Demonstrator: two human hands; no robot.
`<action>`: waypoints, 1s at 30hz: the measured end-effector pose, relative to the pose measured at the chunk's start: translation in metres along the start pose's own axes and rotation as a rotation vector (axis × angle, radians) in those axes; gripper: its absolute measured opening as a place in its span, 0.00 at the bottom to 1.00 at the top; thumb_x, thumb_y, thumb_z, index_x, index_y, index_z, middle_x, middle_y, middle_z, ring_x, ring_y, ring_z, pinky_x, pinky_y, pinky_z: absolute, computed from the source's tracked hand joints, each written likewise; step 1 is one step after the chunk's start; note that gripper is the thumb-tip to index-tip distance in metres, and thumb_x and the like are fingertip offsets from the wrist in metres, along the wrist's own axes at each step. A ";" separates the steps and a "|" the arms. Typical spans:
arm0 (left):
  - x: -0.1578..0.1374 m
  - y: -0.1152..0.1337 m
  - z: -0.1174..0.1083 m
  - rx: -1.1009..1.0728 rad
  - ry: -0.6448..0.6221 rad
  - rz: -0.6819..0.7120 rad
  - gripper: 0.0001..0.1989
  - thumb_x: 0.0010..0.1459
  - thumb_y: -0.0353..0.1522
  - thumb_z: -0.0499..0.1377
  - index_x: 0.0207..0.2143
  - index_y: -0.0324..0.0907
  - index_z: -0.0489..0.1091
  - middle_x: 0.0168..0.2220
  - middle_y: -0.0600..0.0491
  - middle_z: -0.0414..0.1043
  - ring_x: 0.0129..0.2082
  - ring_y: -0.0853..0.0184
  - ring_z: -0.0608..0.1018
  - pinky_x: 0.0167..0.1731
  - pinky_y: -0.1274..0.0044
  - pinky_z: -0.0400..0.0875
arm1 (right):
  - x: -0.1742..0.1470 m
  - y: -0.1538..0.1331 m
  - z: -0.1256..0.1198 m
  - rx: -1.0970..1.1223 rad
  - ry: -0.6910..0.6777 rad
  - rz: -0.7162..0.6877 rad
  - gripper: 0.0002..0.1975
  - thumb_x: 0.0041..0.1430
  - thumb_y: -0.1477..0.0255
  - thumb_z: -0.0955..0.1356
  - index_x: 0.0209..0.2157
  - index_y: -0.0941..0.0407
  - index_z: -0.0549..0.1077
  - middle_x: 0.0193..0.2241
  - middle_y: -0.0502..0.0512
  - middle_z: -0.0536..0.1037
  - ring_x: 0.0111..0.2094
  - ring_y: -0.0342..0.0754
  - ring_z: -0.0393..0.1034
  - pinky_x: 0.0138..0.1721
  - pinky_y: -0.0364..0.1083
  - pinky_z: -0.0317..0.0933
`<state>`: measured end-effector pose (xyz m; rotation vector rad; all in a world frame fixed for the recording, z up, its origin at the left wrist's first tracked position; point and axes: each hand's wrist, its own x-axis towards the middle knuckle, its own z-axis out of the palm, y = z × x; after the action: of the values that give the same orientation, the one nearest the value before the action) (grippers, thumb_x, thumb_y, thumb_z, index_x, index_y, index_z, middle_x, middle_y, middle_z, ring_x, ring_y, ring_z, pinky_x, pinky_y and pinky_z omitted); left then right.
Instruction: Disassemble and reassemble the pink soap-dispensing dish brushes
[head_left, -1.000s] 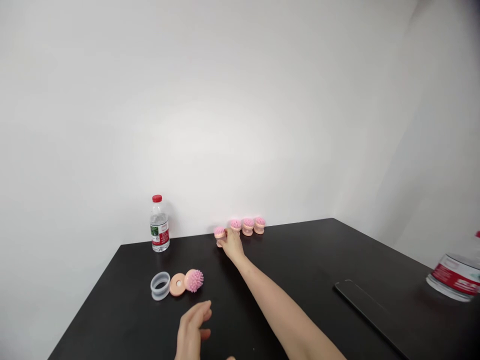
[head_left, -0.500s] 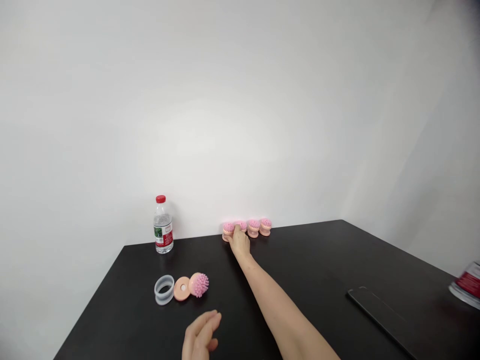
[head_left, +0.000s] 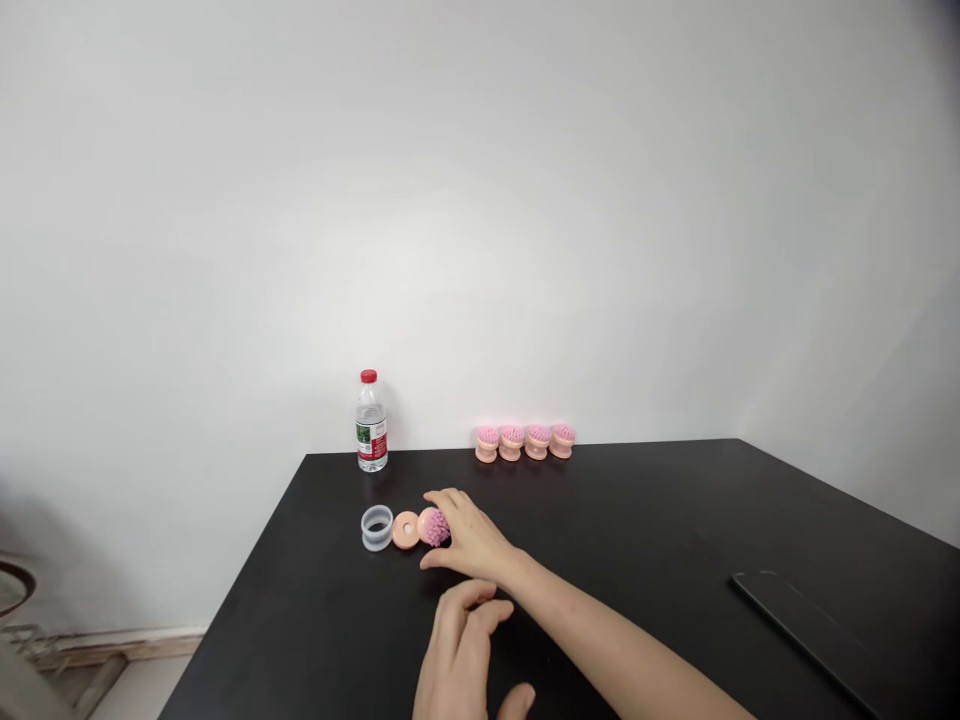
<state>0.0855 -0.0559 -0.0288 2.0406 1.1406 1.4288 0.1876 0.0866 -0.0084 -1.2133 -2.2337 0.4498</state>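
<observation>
A pink-bristled brush head (head_left: pixel 432 527) lies on the black table, its peach base facing left. Around its right side my right hand (head_left: pixel 469 540) is open, thumb and fingers apart on either side of the bristles; contact cannot be made out. Touching or close beside the brush head is a peach disc (head_left: pixel 400 540) with a pale round centre. Left of the disc sits a translucent ring (head_left: pixel 377 542). My left hand (head_left: pixel 461 645) hovers nearer to me, open and holding nothing, with fingers curved and thumb apart.
Several pink-and-peach brushes (head_left: pixel 511 444) stand upright in a row at the wall. A red-capped water bottle (head_left: pixel 372 430) stands at the back left of the table (head_left: pixel 637 520). On the right lies a flat black object (head_left: pixel 802 630), perhaps a phone.
My right hand has left the row of brushes and come back toward the loose brush head, fingers spreading around it. My left hand's fingers have opened more. The view has shifted left.
</observation>
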 end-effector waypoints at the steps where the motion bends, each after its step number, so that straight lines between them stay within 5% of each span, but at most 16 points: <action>1: 0.001 -0.001 0.000 0.013 0.004 0.019 0.27 0.46 0.21 0.58 0.49 0.47 0.70 0.52 0.43 0.70 0.51 0.51 0.76 0.46 0.60 0.77 | 0.000 -0.003 0.005 0.006 -0.012 0.004 0.40 0.39 0.70 0.81 0.56 0.54 0.68 0.52 0.60 0.71 0.54 0.60 0.66 0.54 0.57 0.64; 5: 0.009 -0.005 -0.008 0.046 0.016 0.082 0.22 0.49 0.22 0.57 0.47 0.46 0.69 0.49 0.44 0.71 0.48 0.53 0.76 0.44 0.61 0.77 | 0.001 -0.006 0.013 0.042 0.021 0.064 0.28 0.44 0.82 0.75 0.49 0.57 0.72 0.47 0.60 0.73 0.50 0.59 0.69 0.53 0.56 0.64; 10: 0.032 -0.011 -0.043 0.274 0.099 0.185 0.19 0.58 0.24 0.55 0.51 0.46 0.67 0.53 0.44 0.68 0.55 0.53 0.71 0.54 0.58 0.70 | -0.014 -0.003 -0.002 0.175 0.185 0.152 0.20 0.52 0.78 0.71 0.48 0.55 0.72 0.47 0.58 0.74 0.50 0.56 0.70 0.55 0.55 0.62; 14: 0.058 -0.038 -0.078 0.410 0.278 -0.108 0.19 0.61 0.32 0.56 0.54 0.38 0.65 0.56 0.39 0.64 0.59 0.49 0.67 0.58 0.55 0.65 | -0.041 -0.007 -0.014 0.343 0.236 0.204 0.18 0.54 0.73 0.70 0.47 0.54 0.72 0.41 0.54 0.77 0.43 0.53 0.74 0.47 0.52 0.68; 19: 0.072 -0.088 -0.091 0.382 0.252 -0.389 0.32 0.53 0.38 0.61 0.57 0.34 0.62 0.61 0.34 0.59 0.64 0.40 0.62 0.60 0.51 0.61 | -0.078 -0.026 -0.017 0.874 0.147 0.301 0.18 0.49 0.69 0.73 0.43 0.56 0.73 0.29 0.49 0.76 0.30 0.48 0.74 0.37 0.50 0.70; 24: 0.076 -0.110 -0.085 0.286 0.189 -0.409 0.22 0.48 0.37 0.63 0.46 0.39 0.70 0.59 0.37 0.67 0.62 0.45 0.68 0.59 0.58 0.64 | -0.094 -0.042 -0.016 1.012 0.060 0.335 0.21 0.44 0.71 0.76 0.43 0.56 0.75 0.29 0.48 0.76 0.30 0.47 0.74 0.38 0.49 0.69; 30: 0.076 -0.088 -0.093 0.169 0.250 -0.438 0.20 0.55 0.40 0.60 0.46 0.39 0.68 0.45 0.42 0.77 0.48 0.49 0.78 0.50 0.59 0.71 | -0.096 -0.043 -0.022 1.084 0.129 0.300 0.27 0.47 0.67 0.77 0.50 0.55 0.72 0.36 0.53 0.78 0.36 0.51 0.75 0.44 0.53 0.69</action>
<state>-0.0225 0.0446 -0.0103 1.5995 1.7372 1.4204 0.2147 -0.0166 0.0022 -0.8919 -1.2974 1.4074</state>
